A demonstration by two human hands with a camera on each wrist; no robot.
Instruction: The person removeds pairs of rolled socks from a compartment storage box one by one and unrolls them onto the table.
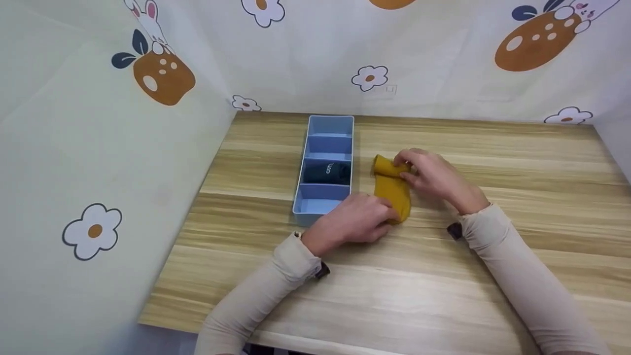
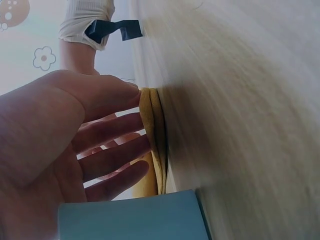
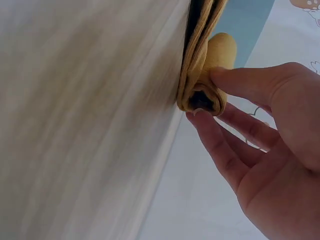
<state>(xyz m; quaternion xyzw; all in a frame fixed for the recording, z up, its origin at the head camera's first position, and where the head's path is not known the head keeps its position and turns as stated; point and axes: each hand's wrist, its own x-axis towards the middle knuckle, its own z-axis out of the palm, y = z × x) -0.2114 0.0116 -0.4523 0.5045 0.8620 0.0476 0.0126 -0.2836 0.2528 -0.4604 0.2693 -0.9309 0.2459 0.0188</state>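
A mustard-yellow sock (image 1: 393, 190) lies on the table, its far end turned over into a roll. My right hand (image 1: 434, 175) pinches that roll at its right end, thumb on one side and fingers on the other; the right wrist view shows the rolled layers (image 3: 202, 100) with a dark hollow at the core. At the near end of the sock, my left hand (image 1: 357, 219) rests its fingertips on the fabric. Seen from the left wrist, the fingers (image 2: 115, 160) are fairly straight and touch the edge of the flat, layered part (image 2: 156, 135).
Left of the sock stands a light blue organizer box (image 1: 323, 217) with several compartments in a row. One compartment holds a dark green rolled fabric item (image 1: 318, 172) with pale lettering. Patterned sheeting (image 1: 305, 59) borders the wood-grain table (image 1: 493, 148) at the back and left.
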